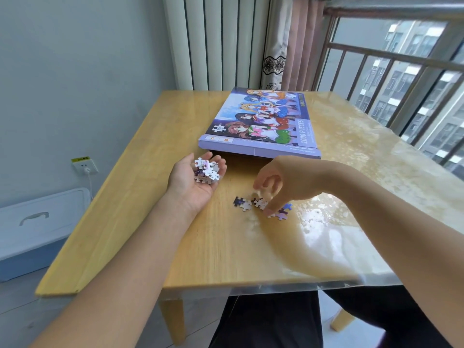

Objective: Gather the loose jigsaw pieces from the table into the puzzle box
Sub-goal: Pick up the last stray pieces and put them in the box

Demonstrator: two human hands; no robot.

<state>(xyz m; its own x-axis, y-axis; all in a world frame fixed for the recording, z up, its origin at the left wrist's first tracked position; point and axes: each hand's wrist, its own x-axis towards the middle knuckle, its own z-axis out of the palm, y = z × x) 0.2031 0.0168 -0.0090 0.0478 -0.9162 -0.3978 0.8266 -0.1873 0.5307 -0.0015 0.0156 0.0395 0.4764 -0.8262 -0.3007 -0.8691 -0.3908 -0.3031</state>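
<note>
Purple-and-white pieces (261, 206) lie under our right fingers (270, 211), which curl down to pinch one; our left hand (194, 178) lies palm up, fingers relaxed, cradling a heap (207, 171). We should lift each piece cleanly, not drag it. Beyond the fingertips the box (261, 124) sits closed; the bench (140, 209) offers room leftward.

A blue storage bin with a white lid (32, 222) sits on the floor beneath a wall socket (84, 166), while striped curtains (216, 41) and a window railing (391, 79) stand beyond the wooden tabletop (140, 222).
</note>
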